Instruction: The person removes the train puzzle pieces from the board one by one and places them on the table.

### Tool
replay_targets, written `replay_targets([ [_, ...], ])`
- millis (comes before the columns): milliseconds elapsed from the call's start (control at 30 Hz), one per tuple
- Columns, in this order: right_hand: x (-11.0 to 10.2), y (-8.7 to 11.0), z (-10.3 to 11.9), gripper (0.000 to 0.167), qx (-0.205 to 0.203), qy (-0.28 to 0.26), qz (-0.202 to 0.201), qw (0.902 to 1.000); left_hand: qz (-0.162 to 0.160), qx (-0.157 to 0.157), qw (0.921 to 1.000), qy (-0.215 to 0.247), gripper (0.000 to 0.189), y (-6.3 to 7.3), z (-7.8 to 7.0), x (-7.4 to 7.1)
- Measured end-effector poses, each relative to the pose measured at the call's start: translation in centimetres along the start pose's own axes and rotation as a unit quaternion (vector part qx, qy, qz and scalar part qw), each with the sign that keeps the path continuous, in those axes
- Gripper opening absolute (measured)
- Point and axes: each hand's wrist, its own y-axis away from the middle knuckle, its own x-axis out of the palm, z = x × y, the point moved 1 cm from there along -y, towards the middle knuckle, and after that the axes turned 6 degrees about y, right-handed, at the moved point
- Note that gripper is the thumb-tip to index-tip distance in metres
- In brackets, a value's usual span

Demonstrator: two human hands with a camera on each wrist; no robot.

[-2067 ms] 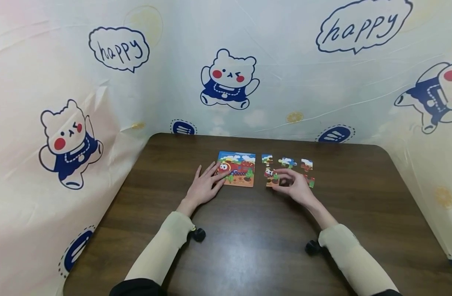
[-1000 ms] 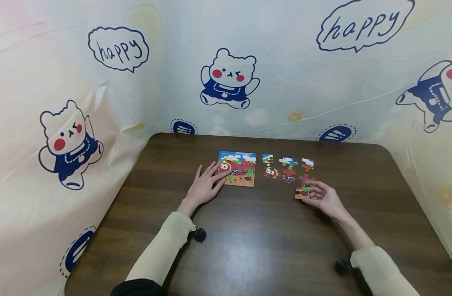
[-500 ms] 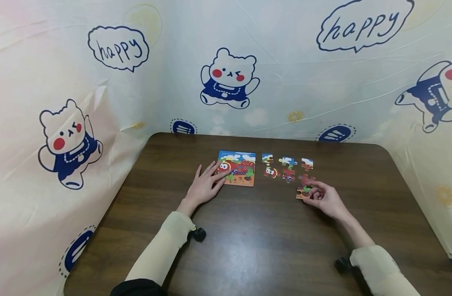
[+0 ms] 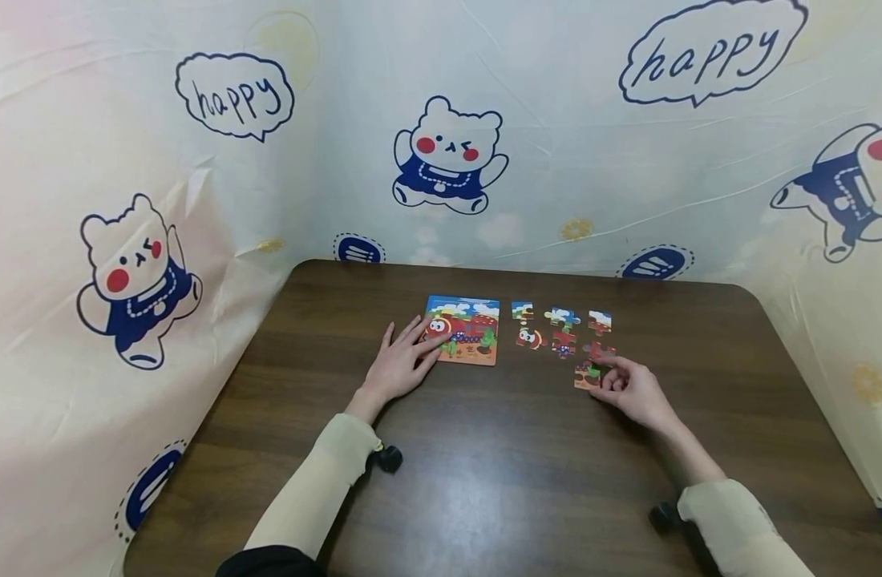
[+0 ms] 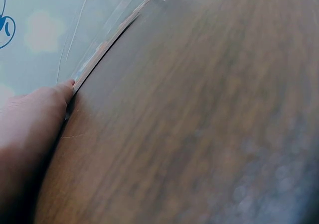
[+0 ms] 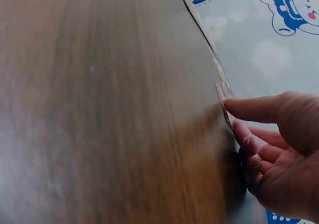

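In the head view my left hand (image 4: 400, 367) rests with its fingers spread on the left edge of a square picture board (image 4: 477, 350), printed with a red cartoon train under a blue sky. Between thumb and fingertips my right hand (image 4: 634, 393) pinches an orange and green jigsaw piece (image 4: 585, 377), just nearer than the other pieces. In the right wrist view the pinched piece appears edge-on as a thin strip (image 6: 223, 104), so its face is hidden there. The left wrist view catches only part of the left hand (image 5: 35, 119) beside the board's edge.
Several loose jigsaw pieces lie right of the board, among them a sky piece (image 4: 562, 317), an eyed piece (image 4: 531, 337), a red piece (image 4: 564, 344) and a corner piece (image 4: 600, 321). All are on a brown wooden table (image 4: 470, 481), with a printed cloth (image 4: 571, 160) behind.
My right hand has moved from the lower left of the loose pieces to the right and nearer, carrying the jigsaw piece. Over the last half second it shifts only slightly. My left hand stays put.
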Motion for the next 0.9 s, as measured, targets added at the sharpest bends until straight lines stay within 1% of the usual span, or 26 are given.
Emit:
replay_targets([
  [133,0.4,0.1,0.4,0.049,-0.001,-0.010,-0.036,0.9993,0.001,-0.002,1.0000,0.000,0.050,0.0,0.0,0.0],
  [233,0.9,0.1,0.8,0.044,-0.008,-0.015,-0.069,0.9975,0.003,-0.005,1.0000,0.000,0.050,0.0,0.0,0.0],
  [367,1.7,-0.4,1.5,0.041,-0.018,-0.023,-0.091,0.9954,0.001,-0.010,1.0000,0.003,0.050,0.0,0.1,0.1],
  [567,2.7,-1.9,3.2,0.040,-0.048,-0.031,-0.090,0.9944,-0.001,-0.019,0.9998,0.004,0.051,0.1,0.2,0.1],
  [767,4.0,-3.2,4.6,0.042,-0.059,-0.047,-0.075,0.9943,-0.007,-0.002,1.0000,0.002,0.051,0.0,0.0,0.0],
  [900,4.9,-4.1,5.8,0.043,-0.065,-0.052,-0.067,0.9942,-0.009,-0.004,0.9999,0.003,0.052,0.0,0.1,0.1],
])
